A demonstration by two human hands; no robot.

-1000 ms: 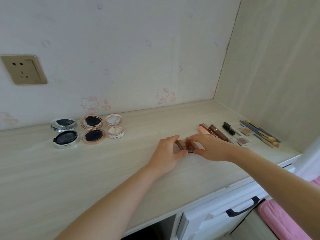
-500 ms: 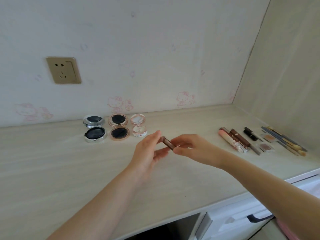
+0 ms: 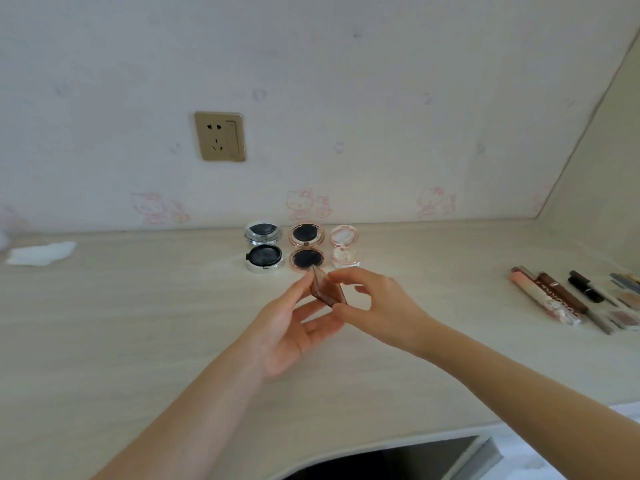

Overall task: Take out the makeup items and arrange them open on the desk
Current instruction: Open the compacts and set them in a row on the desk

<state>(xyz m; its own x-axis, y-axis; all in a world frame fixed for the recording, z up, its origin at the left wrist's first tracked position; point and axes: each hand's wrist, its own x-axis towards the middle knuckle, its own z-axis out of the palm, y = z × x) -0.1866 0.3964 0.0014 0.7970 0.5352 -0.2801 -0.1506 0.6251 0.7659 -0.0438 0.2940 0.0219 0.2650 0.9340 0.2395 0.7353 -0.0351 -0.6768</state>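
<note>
Brown see-through plastic, that was the little square palette (image 3: 325, 288) I had up off the desk (image 3: 138, 323), pinched between both hands just in front of the compacts. My left hand (image 3: 294, 332) had its thumb and fingertips closed on the left edge, palm turned up underneath, and my right hand (image 3: 375, 306) gripped the right side with thumb and forefinger, other fingers loosely curled. It looked cracked partway open, though I couldn't really tell how far.

Right behind it sat three round compacts lying open in a row near the wall: a silver compact (image 3: 263, 249) on the left, a rose-gold compact (image 3: 307, 247) in the middle, a clear pink compact (image 3: 344, 247) on the right. The palette's top corner overlapped the rose-gold one from my angle.

Well off to the right lay a bunch of tubes (image 3: 554, 299) side by side, running out of frame. Far left had a white tissue (image 3: 40, 252), and a gold wall socket (image 3: 220, 136) sat above it all.
</note>
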